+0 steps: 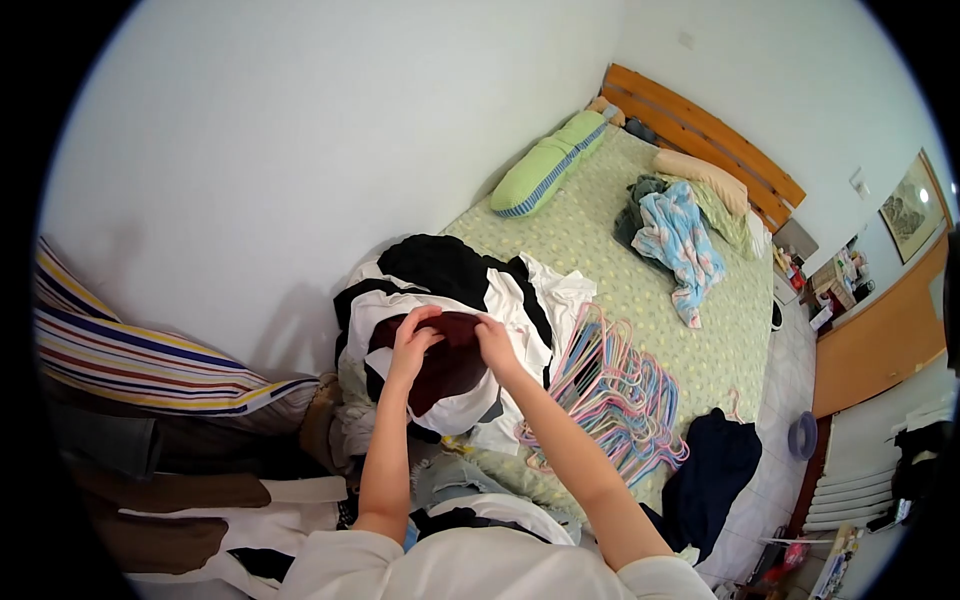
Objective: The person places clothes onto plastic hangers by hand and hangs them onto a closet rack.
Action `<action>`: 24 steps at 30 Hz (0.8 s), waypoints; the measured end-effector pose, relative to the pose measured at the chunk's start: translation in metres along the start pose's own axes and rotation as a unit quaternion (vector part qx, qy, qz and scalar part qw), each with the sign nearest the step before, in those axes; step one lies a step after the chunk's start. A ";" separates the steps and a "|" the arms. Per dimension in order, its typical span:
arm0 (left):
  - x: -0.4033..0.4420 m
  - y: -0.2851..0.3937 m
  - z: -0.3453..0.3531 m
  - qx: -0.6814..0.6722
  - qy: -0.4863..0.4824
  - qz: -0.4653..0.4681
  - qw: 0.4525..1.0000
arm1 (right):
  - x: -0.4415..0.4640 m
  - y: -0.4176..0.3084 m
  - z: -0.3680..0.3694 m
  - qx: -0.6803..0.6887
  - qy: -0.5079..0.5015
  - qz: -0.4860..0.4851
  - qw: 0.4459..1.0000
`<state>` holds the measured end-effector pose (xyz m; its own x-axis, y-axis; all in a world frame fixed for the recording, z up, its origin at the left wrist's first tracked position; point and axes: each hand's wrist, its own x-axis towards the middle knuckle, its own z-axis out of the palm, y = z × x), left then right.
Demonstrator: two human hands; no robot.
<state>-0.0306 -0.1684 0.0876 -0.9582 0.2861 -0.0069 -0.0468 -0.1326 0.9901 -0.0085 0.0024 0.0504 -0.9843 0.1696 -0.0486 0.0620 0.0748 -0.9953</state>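
A dark maroon garment (pixel 450 368) hangs stretched between my two hands, over a heap of black and white clothes (pixel 440 268) on the bed. My left hand (pixel 412 342) grips its left side near the upper edge, fingers curled. At the upper right edge, my right hand (pixel 492 340) pinches the cloth between thumb and fingers. The garment's lower part droops in front of white cloth, and its exact kind cannot be made out. Just right of my right forearm lies a pile of pink and blue clothes hangers (pixel 622 400).
Farther up the bed (pixel 590 245) lie a green bolster (pixel 550 168) and a light blue patterned cloth (pixel 682 240). A navy garment (pixel 712 475) lies at the bed's right edge. Striped fabric (pixel 160 360) and more clothes are at left. A basin (pixel 802 437) stands on the floor.
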 end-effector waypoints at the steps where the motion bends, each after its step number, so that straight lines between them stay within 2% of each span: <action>1: 0.001 -0.014 -0.008 -0.005 -0.002 -0.002 1.000 | -0.001 -0.014 -0.001 0.054 0.040 0.027 0.997; 2: 0.003 -0.030 -0.017 -0.010 -0.005 -0.005 1.000 | -0.004 -0.027 -0.005 0.147 0.018 0.041 0.988; 3: 0.006 -0.049 -0.025 0.088 0.004 0.046 0.995 | -0.012 -0.050 -0.005 0.168 0.027 0.051 0.984; 4: 0.003 -0.053 -0.026 0.131 0.034 0.057 0.989 | -0.019 -0.067 -0.005 0.189 0.037 0.060 0.979; 6: 0.001 -0.061 -0.026 0.214 0.091 0.079 0.969 | -0.019 -0.075 -0.009 0.246 0.017 0.044 0.968; 7: 0.003 -0.070 -0.030 0.278 0.100 0.127 0.947 | -0.023 -0.086 -0.011 0.274 0.007 0.037 0.961; 8: 0.010 -0.082 -0.038 0.309 0.094 0.128 0.938 | -0.026 -0.100 -0.023 0.290 -0.026 0.006 0.957; 10: 0.022 -0.106 -0.050 0.370 0.081 0.131 0.916 | -0.040 -0.138 -0.043 0.296 0.019 -0.029 0.954; 12: 0.018 -0.082 -0.035 0.367 0.089 0.124 0.918 | -0.044 -0.158 -0.067 0.332 0.055 -0.063 0.940; 14: 0.013 -0.038 -0.005 0.375 0.083 0.099 0.918 | -0.049 -0.173 -0.096 0.312 0.083 -0.084 0.943; 16: 0.012 -0.015 0.016 0.370 0.069 0.129 0.917 | -0.049 -0.167 -0.126 0.336 0.168 -0.069 0.924; 19: 0.007 0.027 0.049 0.325 0.023 0.132 0.936 | -0.064 -0.169 -0.172 0.409 0.167 -0.089 0.893; 24: 0.023 0.049 0.083 0.282 -0.010 0.229 0.932 | -0.088 -0.176 -0.208 0.432 0.163 -0.101 0.881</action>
<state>-0.0311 -0.0896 0.1475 -0.8355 0.3402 0.4315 0.5269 0.2731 0.8048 0.1018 0.1791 0.2478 -0.8520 0.5230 0.0224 -0.3965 -0.6169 -0.6798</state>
